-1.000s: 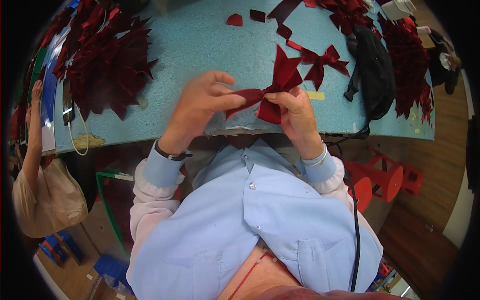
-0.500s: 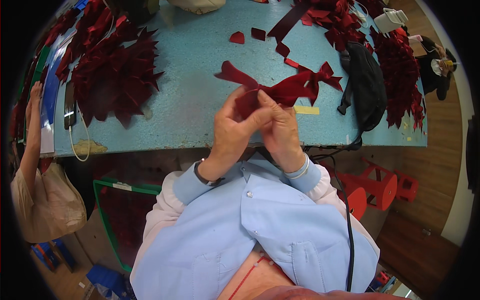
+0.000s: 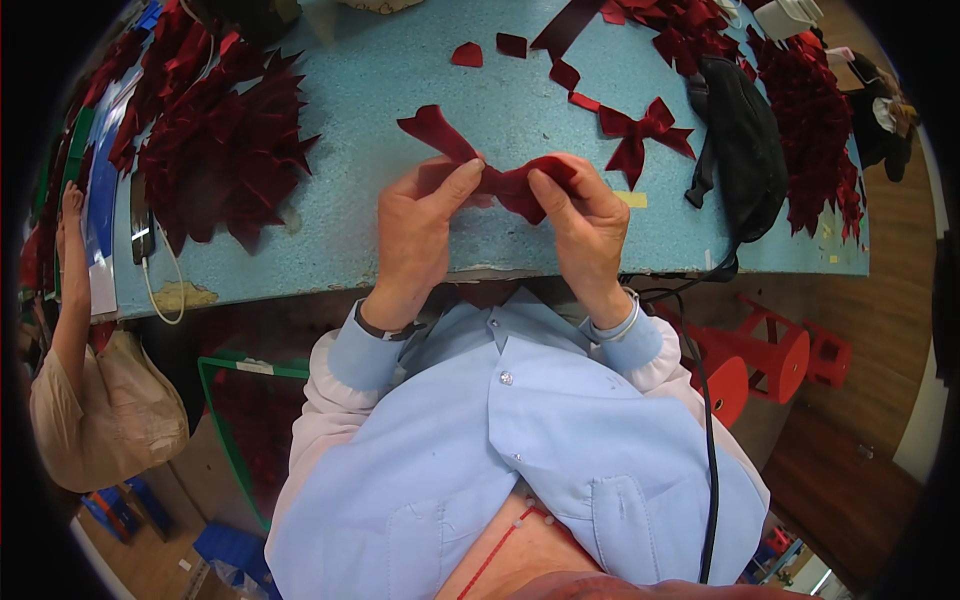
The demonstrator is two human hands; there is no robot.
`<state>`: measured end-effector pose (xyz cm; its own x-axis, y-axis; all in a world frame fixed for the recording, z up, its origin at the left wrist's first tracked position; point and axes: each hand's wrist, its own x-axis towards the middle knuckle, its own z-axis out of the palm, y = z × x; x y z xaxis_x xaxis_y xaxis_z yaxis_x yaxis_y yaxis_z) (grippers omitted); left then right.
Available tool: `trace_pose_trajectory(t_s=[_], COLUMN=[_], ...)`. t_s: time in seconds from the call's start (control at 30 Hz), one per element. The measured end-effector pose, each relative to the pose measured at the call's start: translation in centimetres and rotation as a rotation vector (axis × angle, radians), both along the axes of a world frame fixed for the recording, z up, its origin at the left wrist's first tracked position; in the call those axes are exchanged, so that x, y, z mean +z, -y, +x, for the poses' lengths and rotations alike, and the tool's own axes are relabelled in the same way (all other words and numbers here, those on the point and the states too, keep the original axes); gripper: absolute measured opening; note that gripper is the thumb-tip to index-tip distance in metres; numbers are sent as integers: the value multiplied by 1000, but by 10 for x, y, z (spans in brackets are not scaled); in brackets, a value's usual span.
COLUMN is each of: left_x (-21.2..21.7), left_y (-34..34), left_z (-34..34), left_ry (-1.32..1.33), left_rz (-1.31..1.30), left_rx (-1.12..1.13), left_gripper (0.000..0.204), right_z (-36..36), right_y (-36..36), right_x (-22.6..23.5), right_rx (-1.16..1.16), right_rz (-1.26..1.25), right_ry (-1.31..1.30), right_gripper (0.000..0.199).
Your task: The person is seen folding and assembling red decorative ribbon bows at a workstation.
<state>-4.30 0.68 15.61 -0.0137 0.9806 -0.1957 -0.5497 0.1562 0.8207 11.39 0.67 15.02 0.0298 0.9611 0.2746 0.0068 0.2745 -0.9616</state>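
Observation:
A dark red velvet ribbon bow (image 3: 512,188) is stretched between my two hands above the near part of the table. My left hand (image 3: 415,225) pinches it near the knot, thumb on top, with one tail sticking out up and to the left. Thumb and fingers of my right hand (image 3: 592,225) grip the right loop; the fingers behind the ribbon are partly hidden. Just beyond my right hand, a second bow (image 3: 645,135) of the same velvet lies flat on the table.
Blue table (image 3: 370,150) holds a heap of red bows (image 3: 225,165) at left and another pile (image 3: 808,135) at right. A black waist bag (image 3: 740,150), ribbon scraps (image 3: 467,54) and a phone (image 3: 142,225) with a white cable lie there. Another person's arm (image 3: 72,270) is at far left.
My hands have moved apart from each other, spreading the bow between them. My right hand has shifted right onto a loop, and the second bow now shows fully beside it.

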Motion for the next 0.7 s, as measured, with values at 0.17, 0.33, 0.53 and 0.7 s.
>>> trace_pose_trajectory(t_s=[0.17,0.33,0.53,0.7], left_x=[-9,-19,-22,-23], left_y=[-5,-5,-3,4], left_z=[28,51,59,54], left_ry=[258,372,113,111], left_rz=[53,14,27,31], left_rx=[-44,-23,70,99], left_gripper=[32,37,29,23], right_z=[18,30,36,31], right_y=[-8,-11,-12,-7], right_x=[-3,-10,-14,-19], right_rx=[23,33,22,4], right_rz=[-220,-252,-270,-236], right_ry=[-261,-298,-366,-404], right_gripper=[13,14,15,15])
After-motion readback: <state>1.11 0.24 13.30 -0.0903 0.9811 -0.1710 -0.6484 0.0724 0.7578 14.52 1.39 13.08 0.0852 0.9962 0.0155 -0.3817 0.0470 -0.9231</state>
